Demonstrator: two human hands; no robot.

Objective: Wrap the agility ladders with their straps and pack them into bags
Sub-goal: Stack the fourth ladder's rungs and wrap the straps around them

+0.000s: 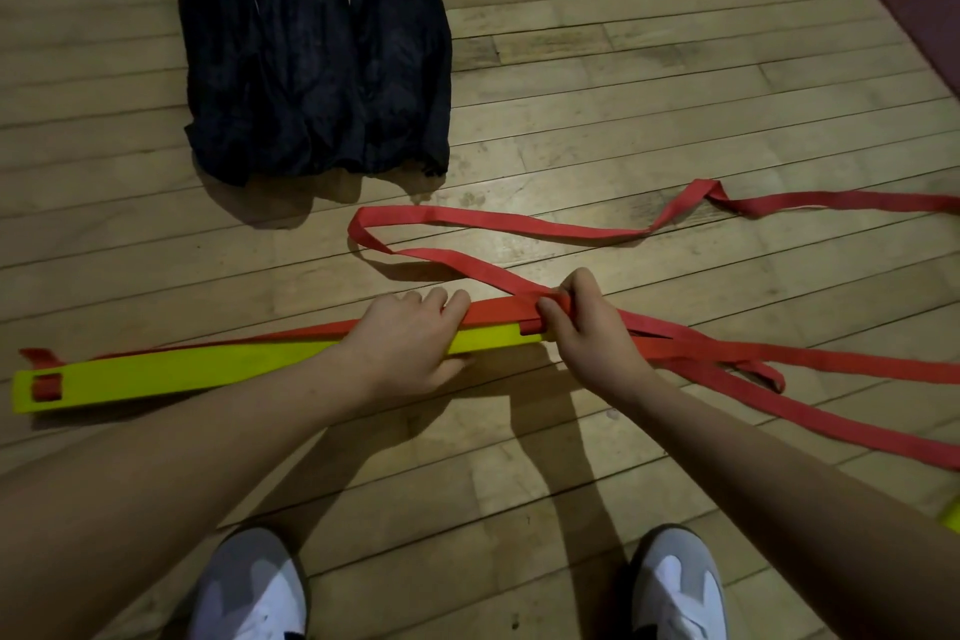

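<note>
Since the yellow rungs (182, 374) are stacked into 1 flat stiff bundle, they likely handle light and rigid, best held mid-length. The left hand (410, 346) does that, fingers curled over the bundle's top edge. The red strap (498, 224) looks soft, limp, tangle-prone; best taken close to the bundle. The right hand (582, 327) pinches it at the bundle's right end. The bundle lies on the wood floor (623, 68) in front of 2 shoes (249, 587); loose strap trails right. 2 dark crumpled bags (311, 42) lie beyond, apart from the bundle.
</note>
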